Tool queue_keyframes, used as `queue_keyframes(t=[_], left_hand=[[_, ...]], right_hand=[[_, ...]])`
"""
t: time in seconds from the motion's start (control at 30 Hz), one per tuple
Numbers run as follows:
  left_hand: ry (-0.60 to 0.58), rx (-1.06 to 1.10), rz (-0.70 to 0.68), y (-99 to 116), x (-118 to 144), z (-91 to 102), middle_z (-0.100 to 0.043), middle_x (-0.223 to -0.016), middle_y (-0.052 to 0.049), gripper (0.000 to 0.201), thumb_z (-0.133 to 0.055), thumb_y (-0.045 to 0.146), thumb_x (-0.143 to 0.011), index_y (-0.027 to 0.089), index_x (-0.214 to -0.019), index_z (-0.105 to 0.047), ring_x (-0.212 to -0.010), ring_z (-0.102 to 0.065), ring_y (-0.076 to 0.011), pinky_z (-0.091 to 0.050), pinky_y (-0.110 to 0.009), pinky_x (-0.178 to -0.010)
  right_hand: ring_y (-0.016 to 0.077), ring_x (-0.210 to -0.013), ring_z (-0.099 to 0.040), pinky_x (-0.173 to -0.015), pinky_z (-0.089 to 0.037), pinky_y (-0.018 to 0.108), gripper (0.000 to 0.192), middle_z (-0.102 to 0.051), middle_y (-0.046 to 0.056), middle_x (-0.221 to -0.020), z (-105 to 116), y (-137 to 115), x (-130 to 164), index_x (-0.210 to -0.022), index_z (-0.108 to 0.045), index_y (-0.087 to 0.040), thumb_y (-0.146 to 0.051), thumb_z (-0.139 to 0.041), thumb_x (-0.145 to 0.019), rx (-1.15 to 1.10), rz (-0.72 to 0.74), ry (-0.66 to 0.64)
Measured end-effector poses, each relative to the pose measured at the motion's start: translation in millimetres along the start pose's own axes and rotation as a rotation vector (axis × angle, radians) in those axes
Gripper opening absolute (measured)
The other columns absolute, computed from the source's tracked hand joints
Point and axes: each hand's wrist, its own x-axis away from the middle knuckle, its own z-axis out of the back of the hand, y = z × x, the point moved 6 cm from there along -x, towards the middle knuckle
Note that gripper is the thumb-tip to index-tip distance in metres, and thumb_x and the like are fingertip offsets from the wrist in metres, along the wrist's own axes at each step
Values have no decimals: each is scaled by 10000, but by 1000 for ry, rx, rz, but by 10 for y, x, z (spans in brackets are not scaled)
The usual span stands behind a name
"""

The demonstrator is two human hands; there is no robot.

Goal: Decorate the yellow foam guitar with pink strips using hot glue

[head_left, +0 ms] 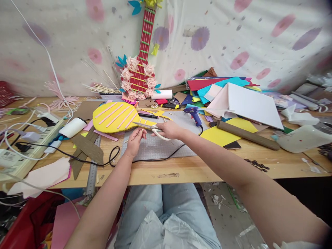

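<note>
My right hand (169, 129) grips white-handled scissors (153, 129) whose blades point left over a grey cutting mat (160, 147). My left hand (135, 140) sits just left of the blades with fingers pinched together; whether it holds a small piece I cannot tell. Right behind both hands lies a yellow guitar-shaped foam piece (116, 117) with pink strips glued across it.
A blue glue gun (193, 113) lies behind the right hand, its black cable (114, 157) looping over the mat. A power strip (33, 141) stands far left, a metal ruler (93, 166) at the front edge, stacked coloured foam sheets (223, 90) and a cardboard tube (246, 135) right. A red guitar model (141, 69) leans on the wall.
</note>
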Motion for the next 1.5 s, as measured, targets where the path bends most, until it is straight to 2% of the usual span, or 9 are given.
queue_keyframes(t=[0.1, 0.17, 0.3, 0.47, 0.77, 0.97, 1.17, 1.3, 1.5], left_hand=[[56, -137, -75, 52, -9, 48, -522, -792, -19, 204, -557, 377, -778, 181, -743, -597, -743, -470, -110, -399, -240, -714], [104, -173, -67, 59, -17, 76, -529, -818, -16, 197, -574, 377, -762, 182, -752, -597, -705, -456, -96, -395, -224, -675], [129, 86, 67, 32, -25, 52, -447, -619, 45, 195, -621, 359, -724, 191, -793, -553, -484, -350, -49, -314, -192, -470], [145, 283, 209, 31, -3, 24, -501, -630, 40, 193, -645, 270, -692, 179, -772, -495, -486, -443, -41, -306, -164, -421], [71, 366, 285, 7, 11, -37, -533, -646, 25, 163, -633, 182, -687, 164, -716, -473, -514, -473, -39, -360, -157, -454], [-10, 200, 223, -32, 5, -25, -568, -655, 13, 191, -635, 278, -691, 178, -800, -513, -579, -531, -94, -396, -200, -480], [-21, -193, -40, 54, -27, -33, -526, -608, 5, 270, -611, 420, -721, 167, -648, -550, -574, -480, -98, -404, -239, -549], [-31, -123, -17, -2, -31, -50, -409, -571, 37, 321, -597, 483, -723, 182, -648, -513, -460, -337, -67, -296, -211, -412], [16, -92, -31, -27, -24, -4, -450, -668, 18, 326, -593, 504, -722, 186, -701, -526, -488, -338, -64, -306, -210, -425]], right_hand=[[204, -754, -597, -573, -283, 265, 652, -672, 102, -871, 30, 91, -18, -926, -582, -178, -704, -216, -805, -50, -81, 17], [205, -763, -594, -570, -287, 265, 653, -668, 99, -890, 46, 134, -15, -923, -579, -185, -716, -221, -794, -75, -123, 1], [208, -784, -589, -571, -295, 262, 647, -658, 97, -929, 64, 195, 21, -932, -564, -189, -723, -230, -785, -143, -210, -21], [196, -768, -579, -577, -313, 259, 607, -646, 90, -942, 26, 266, 93, -980, -515, -189, -700, -241, -802, -244, -286, -3], [226, -856, -581, -762, -313, 310, 544, -647, 106, -905, -69, 25, 139, -920, -514, -158, -667, -389, -775, -116, -60, 40], [226, -841, -601, -752, -319, 314, 535, -663, 114, -913, -97, -82, 81, -916, -523, -156, -648, -342, -810, -99, -10, 44], [240, -842, -605, -770, -325, 330, 541, -668, 123, -913, -98, -104, 43, -884, -545, -161, -664, -369, -790, -58, 32, 11], [257, -913, -585, -817, -318, 338, 540, -650, 137, -946, -100, -113, 16, -986, -521, -133, -627, -436, -784, -97, 31, 53], [221, -889, -561, -716, -351, 285, 463, -617, 129, -958, -107, -158, 11, -963, -502, -136, -570, -411, -828, -226, 73, 32]])
